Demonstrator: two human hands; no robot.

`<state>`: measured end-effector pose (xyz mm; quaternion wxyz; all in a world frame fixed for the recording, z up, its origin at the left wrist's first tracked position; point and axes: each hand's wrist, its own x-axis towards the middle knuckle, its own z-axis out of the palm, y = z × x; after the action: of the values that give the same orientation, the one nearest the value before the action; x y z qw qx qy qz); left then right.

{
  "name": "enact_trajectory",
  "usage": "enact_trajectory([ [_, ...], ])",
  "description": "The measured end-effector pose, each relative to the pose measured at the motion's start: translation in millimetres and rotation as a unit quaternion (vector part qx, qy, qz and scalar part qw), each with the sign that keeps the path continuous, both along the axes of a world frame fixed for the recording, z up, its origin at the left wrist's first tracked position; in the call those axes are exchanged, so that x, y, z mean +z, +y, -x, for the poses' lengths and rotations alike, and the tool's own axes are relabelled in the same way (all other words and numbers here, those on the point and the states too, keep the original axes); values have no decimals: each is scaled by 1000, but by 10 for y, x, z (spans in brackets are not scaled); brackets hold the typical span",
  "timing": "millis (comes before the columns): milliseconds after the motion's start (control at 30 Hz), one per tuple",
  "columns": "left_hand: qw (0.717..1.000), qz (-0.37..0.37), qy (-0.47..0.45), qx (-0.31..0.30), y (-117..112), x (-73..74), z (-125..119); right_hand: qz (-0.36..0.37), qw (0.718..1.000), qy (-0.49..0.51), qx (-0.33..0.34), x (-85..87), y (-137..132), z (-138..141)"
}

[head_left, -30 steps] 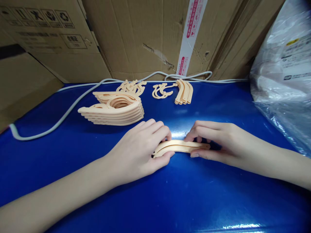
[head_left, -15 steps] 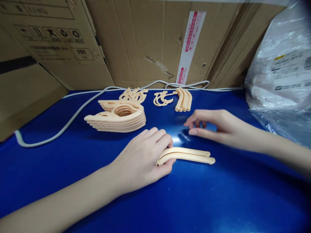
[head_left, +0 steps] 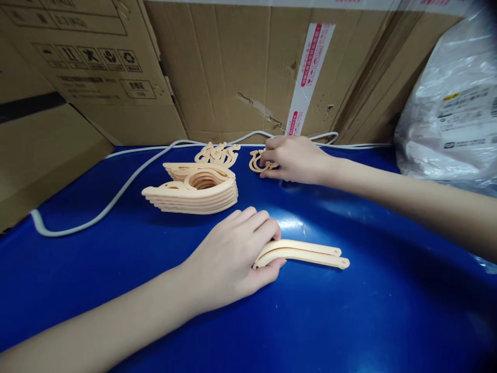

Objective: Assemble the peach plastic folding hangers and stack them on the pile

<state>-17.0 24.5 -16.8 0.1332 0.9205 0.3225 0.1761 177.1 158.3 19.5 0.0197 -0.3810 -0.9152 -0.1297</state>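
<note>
My left hand (head_left: 233, 256) is closed around the curved end of a pair of cream plastic hanger arms (head_left: 310, 253), side by side, their straight ends pointing right. Farther back, my right hand (head_left: 297, 159) reaches over small cream hanger hooks (head_left: 255, 161), its thumb and fingers apart around the nearest ones; whether they touch is unclear. That hand mostly hides the loose hanger arms beneath it. A stack of several folded hangers (head_left: 194, 199) lies left of centre, behind my left hand. More hooks (head_left: 217, 154) lie in a small heap behind the stack.
Everything lies on a blue tabletop (head_left: 310, 321). Cardboard boxes (head_left: 233, 67) stand along the back and left. A white cable (head_left: 128, 180) curves along the left and the back edge. A clear plastic bag (head_left: 446, 114) with a label bulges at the right.
My right hand has moved left and away from me, from above the bare blue surface to the hooks, covering the loose hanger arms. My left hand keeps its grip.
</note>
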Motion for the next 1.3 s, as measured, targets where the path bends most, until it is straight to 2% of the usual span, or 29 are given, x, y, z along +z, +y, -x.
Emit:
enact_trajectory([
  [133, 1000, 0, 1, -2, 10, -11, 13, 26, 999, -10, -40, -3, 95, 108],
  [300, 1000, 5, -4, -3, 30, -6, 24, 61, 997, -28, 24, 11, 233, 91],
  [467, 1000, 2, -6, -7, 37, -10, 22, 44, 998, 12, 42, 44, 215, 44],
  [567, 1000, -6, -3, -5, 44, -15, 12, 22, 995, 59, 72, 120, 74, -49],
  [700, 1000, -9, -3, -3, 49, -29, 5, 6, 988, 96, 124, 163, -312, -250],
  [800, 1000, -9, -6, -6, 48, -54, 2, 23, 985, 104, 139, 57, -676, -449],
  [933, 1000, -10, -24, -9, 57, -87, -16, 58, 986, 115, 104, -171, -1040, -758],
  [1067, 1000, 0, -23, -11, 75, -87, -53, 82, 984, 141, 69, -271, -1155, -956],
  [1300, 1000, -9, -17, -10, 84, -92, -115, 91, 982, 139, 89, -270, -1161, -929],
])
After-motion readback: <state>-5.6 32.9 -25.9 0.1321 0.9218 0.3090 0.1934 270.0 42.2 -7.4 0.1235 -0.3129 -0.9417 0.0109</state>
